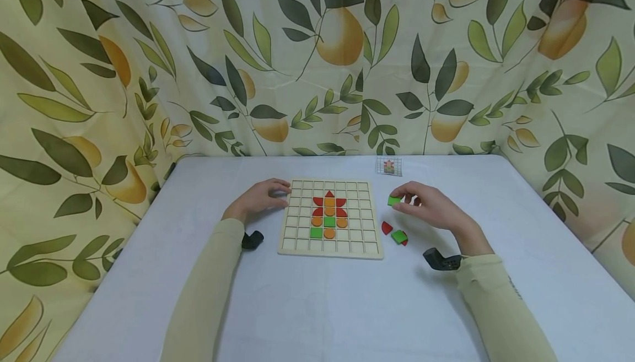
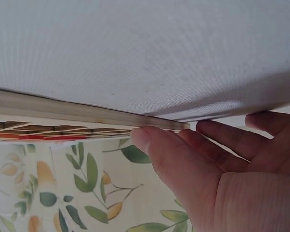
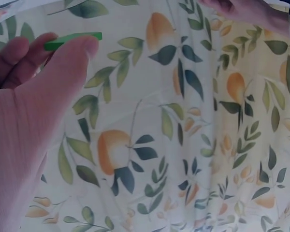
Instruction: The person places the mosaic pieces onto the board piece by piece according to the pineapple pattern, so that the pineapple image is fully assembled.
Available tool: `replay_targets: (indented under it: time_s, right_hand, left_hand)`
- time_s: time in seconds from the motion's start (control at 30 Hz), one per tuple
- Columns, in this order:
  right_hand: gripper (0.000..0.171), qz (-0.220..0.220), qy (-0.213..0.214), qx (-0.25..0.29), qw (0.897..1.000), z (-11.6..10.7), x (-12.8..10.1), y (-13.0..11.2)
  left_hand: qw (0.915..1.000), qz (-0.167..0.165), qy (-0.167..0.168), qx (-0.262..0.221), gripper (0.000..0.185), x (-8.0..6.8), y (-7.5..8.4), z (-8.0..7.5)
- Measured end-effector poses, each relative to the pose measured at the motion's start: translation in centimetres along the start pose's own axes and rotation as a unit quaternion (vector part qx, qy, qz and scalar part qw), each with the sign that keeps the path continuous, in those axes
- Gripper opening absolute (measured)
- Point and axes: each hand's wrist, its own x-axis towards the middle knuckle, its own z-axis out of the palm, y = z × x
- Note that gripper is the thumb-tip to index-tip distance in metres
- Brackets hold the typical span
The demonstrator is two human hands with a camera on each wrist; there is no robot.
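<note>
- The wooden grid board (image 1: 331,247) lies flat on the white table (image 1: 317,307), and it is the landmark here.
- The left hand (image 1: 259,199) rests at the left edge of the board, near its far left corner. Its fingers (image 2: 183,145) are loosely bent and touch the board's rim, with the thumb tip against the edge. They hold nothing.
- The left arm, in a cream sleeve (image 1: 203,290), lies low along the table on the left of the board.
- The right hand (image 1: 431,207) is raised a little above the table on the right of the board. Its fingers (image 3: 19,53) and thumb pinch a flat green square tile (image 1: 394,201).
- Red, orange and green tiles (image 1: 329,213) sit in the middle squares of the board and make a flower shape.
- A few loose tiles (image 1: 397,235), red and green, lie on the table just to the right of the board, below the right hand.
- A small pattern card (image 1: 389,166) stands beyond the board's far right corner.
</note>
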Motion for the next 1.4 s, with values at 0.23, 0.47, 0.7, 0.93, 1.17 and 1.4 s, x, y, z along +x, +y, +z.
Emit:
replay_targets:
  time_s: [0.23,0.47,0.7,0.93,1.17,1.4]
  right_hand:
    - [0.028,-0.017,0.01,0.008,1.0,1.0,0.6,-1.4]
    - [0.029,-0.018,-0.003,0.017,1.0,2.6,1.2,-2.9]
    - [0.023,-0.021,-0.011,0.04,0.999,4.5,1.7,-4.2]
    - [0.023,-0.008,-0.011,0.043,0.999,6.2,2.2,-5.0]
    - [0.022,0.013,-0.022,0.059,0.998,7.4,2.3,-5.5]
    - [0.024,-0.001,-0.047,0.04,0.998,8.1,2.5,-5.7]
  left_hand:
    - [1.0,0.004,0.001,0.003,0.04,0.0,-0.1,0.0]
    - [1.0,0.002,-0.001,0.002,0.04,-0.1,-0.1,0.0]
    - [1.0,0.006,-0.001,0.001,0.04,0.0,-0.2,0.0]
    - [1.0,-0.001,0.003,-0.003,0.039,-0.1,-0.1,0.1]
    - [1.0,-0.005,0.0,0.0,0.04,-0.2,0.2,0.1]
    - [1.0,-0.007,0.0,-0.006,0.04,-0.1,0.2,0.0]
